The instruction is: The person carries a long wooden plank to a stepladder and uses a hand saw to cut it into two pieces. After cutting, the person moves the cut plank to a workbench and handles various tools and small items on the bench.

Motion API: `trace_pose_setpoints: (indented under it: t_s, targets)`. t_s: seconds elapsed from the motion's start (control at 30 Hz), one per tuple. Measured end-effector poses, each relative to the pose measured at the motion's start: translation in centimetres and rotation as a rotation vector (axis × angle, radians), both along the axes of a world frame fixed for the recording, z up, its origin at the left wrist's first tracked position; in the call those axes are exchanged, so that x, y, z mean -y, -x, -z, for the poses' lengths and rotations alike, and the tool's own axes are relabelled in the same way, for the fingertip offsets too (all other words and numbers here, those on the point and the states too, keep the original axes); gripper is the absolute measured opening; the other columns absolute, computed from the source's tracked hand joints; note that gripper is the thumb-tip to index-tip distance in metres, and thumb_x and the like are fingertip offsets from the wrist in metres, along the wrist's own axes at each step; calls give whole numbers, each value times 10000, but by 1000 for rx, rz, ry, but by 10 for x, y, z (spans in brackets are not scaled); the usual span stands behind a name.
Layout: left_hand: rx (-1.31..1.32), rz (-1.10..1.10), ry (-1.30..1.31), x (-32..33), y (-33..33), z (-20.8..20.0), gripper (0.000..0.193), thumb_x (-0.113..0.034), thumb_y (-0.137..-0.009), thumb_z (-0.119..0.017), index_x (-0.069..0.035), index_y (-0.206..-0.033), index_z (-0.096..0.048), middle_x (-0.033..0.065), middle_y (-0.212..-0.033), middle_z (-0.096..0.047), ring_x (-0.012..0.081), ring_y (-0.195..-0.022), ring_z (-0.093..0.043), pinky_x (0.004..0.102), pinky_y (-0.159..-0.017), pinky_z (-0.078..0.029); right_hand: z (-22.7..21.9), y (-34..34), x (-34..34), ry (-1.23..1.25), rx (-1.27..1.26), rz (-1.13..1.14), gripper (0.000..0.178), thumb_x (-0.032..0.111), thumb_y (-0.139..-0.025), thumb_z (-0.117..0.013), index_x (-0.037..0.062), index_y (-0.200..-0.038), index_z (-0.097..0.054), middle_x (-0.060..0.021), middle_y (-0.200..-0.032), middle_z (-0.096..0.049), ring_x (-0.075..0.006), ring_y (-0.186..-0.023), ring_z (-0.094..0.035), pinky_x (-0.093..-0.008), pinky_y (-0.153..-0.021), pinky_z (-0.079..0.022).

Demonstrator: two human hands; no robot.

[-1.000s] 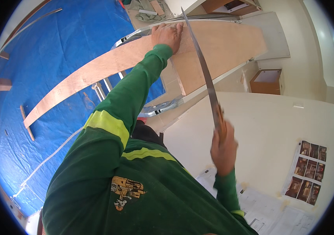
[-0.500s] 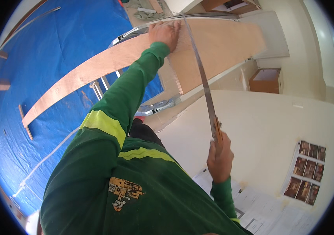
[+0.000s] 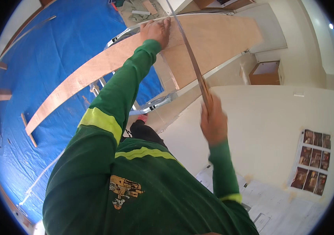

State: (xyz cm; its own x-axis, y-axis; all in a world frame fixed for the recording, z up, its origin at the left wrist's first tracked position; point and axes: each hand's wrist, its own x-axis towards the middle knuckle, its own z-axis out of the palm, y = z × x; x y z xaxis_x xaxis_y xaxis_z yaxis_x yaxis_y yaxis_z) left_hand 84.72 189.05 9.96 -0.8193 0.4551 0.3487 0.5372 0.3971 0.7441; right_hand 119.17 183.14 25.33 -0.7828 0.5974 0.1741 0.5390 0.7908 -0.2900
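My left hand lies flat on a large sheet of light plywood, fingers spread near its far edge. My right hand grips the handle of a hand saw. Its long thin blade runs up and away across the plywood, just right of my left hand. Both arms wear green sleeves with yellow reflective bands.
A long narrow plywood strip stretches left over a blue tarp on the floor. A metal frame supports the sheet. A cardboard box stands at the right wall. Photo prints and paper sheets lie lower right.
My right hand has pushed the saw up and forward along the plywood, so the blade reaches farther away. My left hand stays pressed on the sheet.
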Motion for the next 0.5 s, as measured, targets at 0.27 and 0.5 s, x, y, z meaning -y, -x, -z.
trace_pose_setpoints:
  t_s: [0.27,0.5]
  targets:
    - [29,12,35,2,-3,-5,742,-551,-1151,-296,-68,-972,-830,181,-974,-789,358,-1113,-671,496,-1066,-409,8,46,-26,-19,-7,-45,378,146,-1047,-649,12,-1382,-535,-292,-1009,-723,-517,-886,-699,-568,-683,-556]
    - [45,87,77,-2,-7,-16,746,-552,-1153,-288,-73,-987,-835,198,-987,-785,350,-1118,-675,492,-1083,-409,3,128,-63,11,-32,-34,323,189,-1056,-627,60,-1326,-505,-301,-959,-711,-541,-904,-680,-621,-726,-531]
